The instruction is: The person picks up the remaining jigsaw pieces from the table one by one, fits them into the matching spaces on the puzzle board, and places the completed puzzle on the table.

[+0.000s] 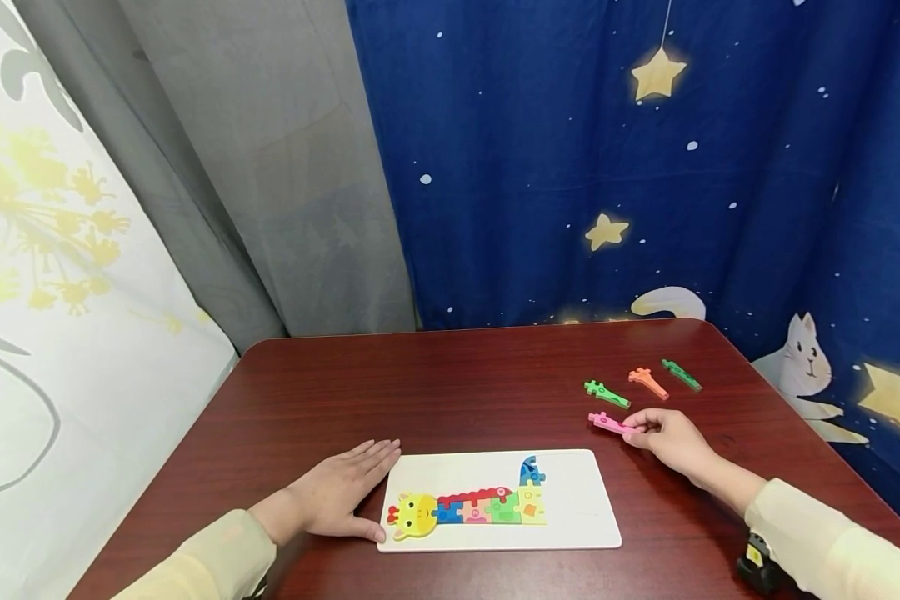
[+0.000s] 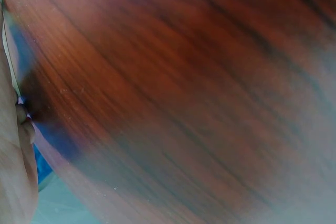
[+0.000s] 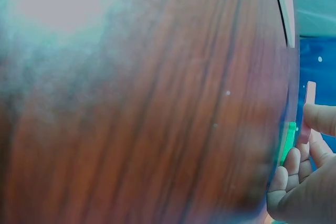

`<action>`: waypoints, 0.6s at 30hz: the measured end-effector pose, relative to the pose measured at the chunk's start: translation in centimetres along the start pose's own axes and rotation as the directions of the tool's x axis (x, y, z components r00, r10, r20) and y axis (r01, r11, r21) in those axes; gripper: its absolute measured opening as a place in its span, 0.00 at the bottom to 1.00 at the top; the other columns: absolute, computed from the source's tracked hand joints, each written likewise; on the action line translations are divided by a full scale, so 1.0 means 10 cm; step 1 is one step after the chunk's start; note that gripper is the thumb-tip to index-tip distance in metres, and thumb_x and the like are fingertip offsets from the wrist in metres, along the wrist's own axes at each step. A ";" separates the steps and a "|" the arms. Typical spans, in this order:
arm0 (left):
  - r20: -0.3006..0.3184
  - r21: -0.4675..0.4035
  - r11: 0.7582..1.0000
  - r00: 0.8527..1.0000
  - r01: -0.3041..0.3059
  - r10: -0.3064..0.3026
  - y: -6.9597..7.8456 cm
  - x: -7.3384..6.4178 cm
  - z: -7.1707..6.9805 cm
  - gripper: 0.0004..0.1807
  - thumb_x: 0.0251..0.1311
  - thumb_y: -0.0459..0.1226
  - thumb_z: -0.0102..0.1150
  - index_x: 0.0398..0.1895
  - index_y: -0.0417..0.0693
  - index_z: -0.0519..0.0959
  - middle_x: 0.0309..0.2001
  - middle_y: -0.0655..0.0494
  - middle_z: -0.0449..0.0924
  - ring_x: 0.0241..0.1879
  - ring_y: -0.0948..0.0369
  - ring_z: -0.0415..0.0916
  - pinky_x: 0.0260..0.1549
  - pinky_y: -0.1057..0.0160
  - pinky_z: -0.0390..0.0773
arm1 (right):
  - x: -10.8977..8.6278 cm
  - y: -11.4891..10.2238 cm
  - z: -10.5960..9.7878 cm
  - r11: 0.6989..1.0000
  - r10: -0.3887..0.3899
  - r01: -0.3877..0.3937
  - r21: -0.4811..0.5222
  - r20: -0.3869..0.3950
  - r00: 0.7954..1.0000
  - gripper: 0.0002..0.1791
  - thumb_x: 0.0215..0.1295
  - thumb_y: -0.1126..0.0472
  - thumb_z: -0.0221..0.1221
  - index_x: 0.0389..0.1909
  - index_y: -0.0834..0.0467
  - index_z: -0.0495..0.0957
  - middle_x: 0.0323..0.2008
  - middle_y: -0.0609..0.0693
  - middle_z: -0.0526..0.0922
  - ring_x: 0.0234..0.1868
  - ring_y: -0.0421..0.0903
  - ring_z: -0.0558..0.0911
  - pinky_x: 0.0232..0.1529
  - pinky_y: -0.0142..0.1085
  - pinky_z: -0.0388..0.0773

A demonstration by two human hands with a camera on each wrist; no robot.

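A white puzzle board (image 1: 581, 500) lies near the table's front, bearing a giraffe picture of joined pieces: a yellow head (image 1: 416, 515), a row of coloured body pieces, and a blue piece (image 1: 530, 471) above the yellow one at the right end. My left hand (image 1: 348, 492) lies flat, fingers straight, its thumb at the board's left edge. Right of the board, my right hand (image 1: 667, 437) pinches a pink puzzle piece (image 1: 607, 422) between thumb and fingers. In the right wrist view the pink piece (image 3: 310, 95) stands out past the thumb.
Beyond my right hand lie a light green piece (image 1: 606, 393), an orange piece (image 1: 648, 382) and a dark green piece (image 1: 681, 374). The brown table (image 1: 420, 392) ends at a blue star-patterned curtain (image 1: 532, 167) and a grey curtain (image 1: 292, 167). White patterned fabric (image 1: 82, 400) hangs at the left.
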State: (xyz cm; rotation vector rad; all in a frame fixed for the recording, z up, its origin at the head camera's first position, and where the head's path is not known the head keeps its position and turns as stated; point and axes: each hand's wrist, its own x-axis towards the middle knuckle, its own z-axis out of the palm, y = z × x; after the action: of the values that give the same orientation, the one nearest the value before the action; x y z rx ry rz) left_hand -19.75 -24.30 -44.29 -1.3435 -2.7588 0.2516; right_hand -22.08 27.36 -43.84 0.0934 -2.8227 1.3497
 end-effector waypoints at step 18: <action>-0.003 -0.005 1.000 1.000 0.004 -0.004 0.00 -0.01 0.01 0.60 0.54 0.77 0.35 0.74 0.37 0.55 0.74 0.46 0.53 0.72 0.52 0.53 0.69 0.55 0.55 | 0.00 -0.10 -0.07 0.999 -0.038 0.039 0.012 -0.014 0.999 0.11 0.60 0.63 0.67 0.42 0.64 0.82 0.30 0.50 0.79 0.32 0.48 0.73 0.30 0.33 0.70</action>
State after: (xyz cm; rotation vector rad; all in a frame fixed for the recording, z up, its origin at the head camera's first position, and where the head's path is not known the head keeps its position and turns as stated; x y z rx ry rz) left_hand -19.70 -24.33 -44.36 -1.3384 -2.7611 0.2414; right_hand -22.02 27.32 -42.65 0.1373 -2.7870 1.3544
